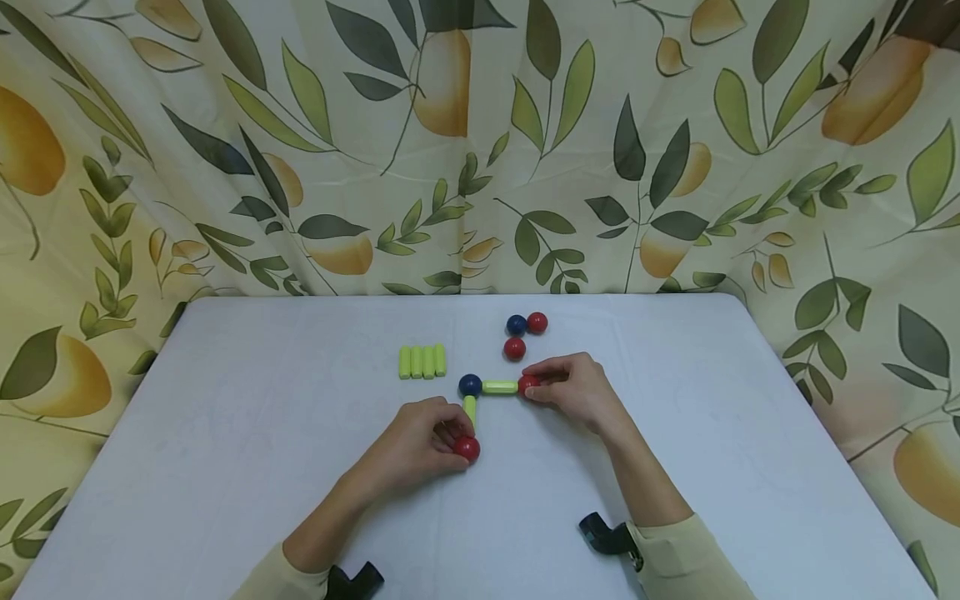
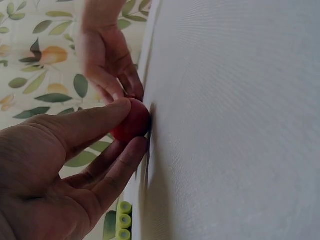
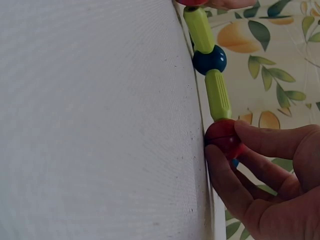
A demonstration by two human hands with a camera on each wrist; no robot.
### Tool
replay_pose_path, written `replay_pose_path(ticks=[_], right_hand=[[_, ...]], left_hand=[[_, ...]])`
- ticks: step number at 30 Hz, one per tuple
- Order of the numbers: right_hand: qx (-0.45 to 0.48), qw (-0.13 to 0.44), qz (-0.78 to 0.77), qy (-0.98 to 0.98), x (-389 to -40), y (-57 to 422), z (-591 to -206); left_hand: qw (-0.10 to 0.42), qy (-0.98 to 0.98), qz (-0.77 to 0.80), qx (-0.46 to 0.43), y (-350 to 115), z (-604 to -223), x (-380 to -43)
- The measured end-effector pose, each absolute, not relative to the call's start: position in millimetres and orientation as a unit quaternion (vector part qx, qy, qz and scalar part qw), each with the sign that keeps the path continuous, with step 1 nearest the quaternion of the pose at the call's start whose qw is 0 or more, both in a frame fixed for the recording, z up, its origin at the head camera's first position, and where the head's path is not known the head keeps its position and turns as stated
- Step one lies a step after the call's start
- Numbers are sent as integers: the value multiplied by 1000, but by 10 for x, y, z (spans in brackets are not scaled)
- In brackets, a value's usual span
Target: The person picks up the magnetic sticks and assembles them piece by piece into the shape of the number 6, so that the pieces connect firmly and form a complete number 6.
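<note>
My left hand (image 1: 424, 442) pinches a red ball (image 1: 467, 449) between thumb and fingers. From that ball a lime-green rod (image 1: 470, 408) runs back to a dark blue ball (image 1: 470, 385). A second lime-green rod (image 1: 500, 387) reaches right from the blue ball to another red ball (image 1: 527, 384), which my right hand (image 1: 577, 390) pinches with thumb and fingertips. Together these pieces make an L shape on the table. In the right wrist view both rods (image 3: 218, 95) meet the blue ball (image 3: 210, 60), and one ends against the gripped red ball (image 3: 223, 139).
Several lime-green rods (image 1: 422, 362) lie side by side behind my left hand. A loose blue ball (image 1: 517, 325) and two red balls (image 1: 514, 348) sit together farther back. The white tabletop (image 1: 660, 350) ends at a patterned curtain (image 1: 555, 167). Black wrist devices (image 1: 606, 534) sit at both cuffs.
</note>
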State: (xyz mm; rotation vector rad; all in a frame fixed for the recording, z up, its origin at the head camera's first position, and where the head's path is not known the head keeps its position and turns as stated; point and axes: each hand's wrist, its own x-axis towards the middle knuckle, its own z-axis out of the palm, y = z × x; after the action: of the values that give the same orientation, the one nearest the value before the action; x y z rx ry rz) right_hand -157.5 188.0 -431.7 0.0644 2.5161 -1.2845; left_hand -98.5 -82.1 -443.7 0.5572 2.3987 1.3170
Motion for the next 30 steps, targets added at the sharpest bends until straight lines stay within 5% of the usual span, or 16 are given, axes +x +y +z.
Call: replay_pose_path(ticks=[30], right_hand=[[20, 157, -448, 880, -1567, 1870, -4305]], left_hand=[[149, 859, 455, 183, -750, -4474, -957]])
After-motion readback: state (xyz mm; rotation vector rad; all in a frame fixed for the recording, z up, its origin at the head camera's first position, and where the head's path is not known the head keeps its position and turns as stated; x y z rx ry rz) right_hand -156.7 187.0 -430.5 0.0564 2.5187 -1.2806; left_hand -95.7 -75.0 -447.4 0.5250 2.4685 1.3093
